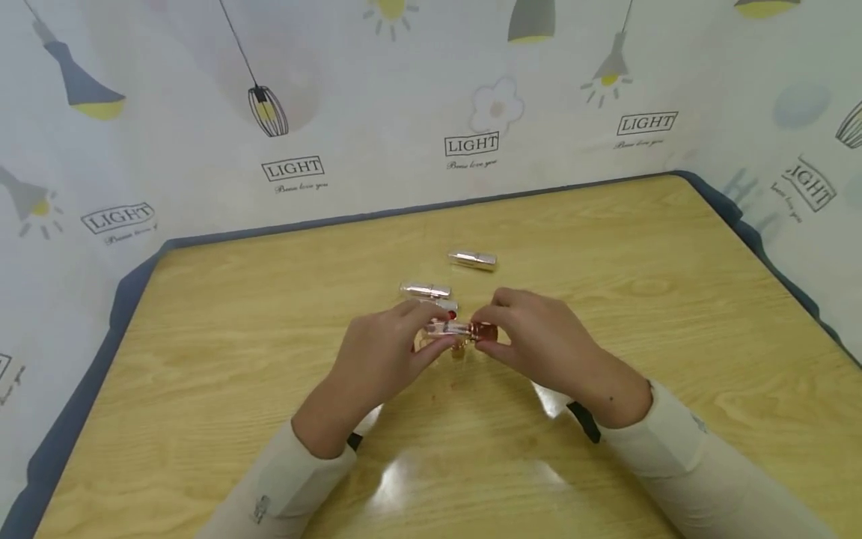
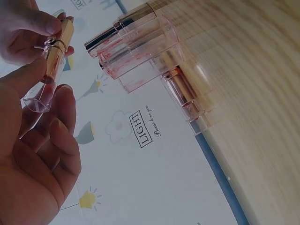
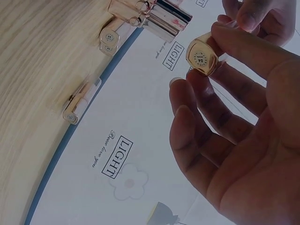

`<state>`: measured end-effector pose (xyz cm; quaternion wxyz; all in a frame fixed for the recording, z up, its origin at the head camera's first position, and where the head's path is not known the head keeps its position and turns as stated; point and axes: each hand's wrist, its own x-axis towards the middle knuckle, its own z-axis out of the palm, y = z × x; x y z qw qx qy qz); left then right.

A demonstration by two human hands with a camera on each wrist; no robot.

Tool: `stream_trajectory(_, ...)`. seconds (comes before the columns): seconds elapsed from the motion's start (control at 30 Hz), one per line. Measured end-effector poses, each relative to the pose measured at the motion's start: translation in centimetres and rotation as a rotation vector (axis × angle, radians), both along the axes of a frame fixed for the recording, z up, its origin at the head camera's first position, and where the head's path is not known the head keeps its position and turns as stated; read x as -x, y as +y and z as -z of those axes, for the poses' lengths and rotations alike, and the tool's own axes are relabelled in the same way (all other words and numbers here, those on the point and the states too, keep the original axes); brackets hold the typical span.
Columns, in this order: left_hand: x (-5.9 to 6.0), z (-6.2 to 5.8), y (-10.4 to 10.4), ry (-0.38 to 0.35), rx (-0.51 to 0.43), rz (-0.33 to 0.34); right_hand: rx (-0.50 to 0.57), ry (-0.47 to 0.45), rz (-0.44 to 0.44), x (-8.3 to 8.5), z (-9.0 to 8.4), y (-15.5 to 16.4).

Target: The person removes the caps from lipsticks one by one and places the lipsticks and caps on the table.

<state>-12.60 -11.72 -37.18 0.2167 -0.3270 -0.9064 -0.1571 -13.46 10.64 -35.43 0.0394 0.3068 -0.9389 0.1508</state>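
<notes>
A lipstick (image 1: 450, 329) with a gold base and a clear cap is held between both hands above the table. My left hand (image 1: 380, 348) pinches the clear cap (image 2: 37, 104) end between thumb and fingers. On the other end, my right hand (image 1: 548, 340) grips the gold base (image 3: 201, 57), whose round label faces the right wrist camera. The gold inner tube lies partly inside the cap; whether the cap is fully seated I cannot tell. Just beyond the left fingers lies another lipstick (image 1: 426, 290), and further back a separate lipstick (image 1: 474, 260).
Several more clear-capped lipsticks (image 2: 140, 49) lie clustered by the hands, partly hidden by them in the head view. The wooden table (image 1: 236, 314) has a dark blue edge (image 1: 337, 221) against a printed wall covering (image 1: 384, 97).
</notes>
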Motion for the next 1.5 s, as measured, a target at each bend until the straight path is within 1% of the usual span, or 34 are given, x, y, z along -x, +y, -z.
stream_trajectory(0.1, -0.03, 0.07, -0.03, -0.003, 0.001, -0.013, -0.002, 0.001, 0.003, 0.07, 0.04, -0.03)
stream_trajectory(0.2, -0.02, 0.06, 0.02, -0.014, 0.009, -0.013, -0.003, -0.009, 0.005, 0.09, 0.09, -0.01)
stream_trajectory(0.5, -0.28, -0.07, -0.05, -0.072, 0.028, -0.028, -0.02, -0.057, 0.008, 0.2, 0.5, 0.33)
stream_trajectory(0.7, -0.22, -0.07, -0.21, -0.119, 0.066, -0.068, -0.026, -0.079, 0.014, 0.32, 0.56, 0.55)
stream_trajectory(0.83, -0.22, -0.04, -0.29, -0.118, 0.061, -0.085, -0.029, -0.084, 0.014, 0.45, 0.54, 0.61)
stream_trajectory(0.97, -0.26, -0.16, -0.25, -0.109, 0.048, -0.069, -0.028, -0.094, 0.02, 0.52, 0.5, 0.65)
stream_trajectory(1.13, -0.32, -0.2, -0.22, -0.142, 0.045, -0.048, -0.024, -0.104, 0.023, 0.52, 0.51, 0.67)
stream_trajectory(1.5, -0.3, -0.15, -0.21, -0.182, 0.06, -0.06, -0.024, -0.118, 0.025, 0.4, 0.44, 0.41)
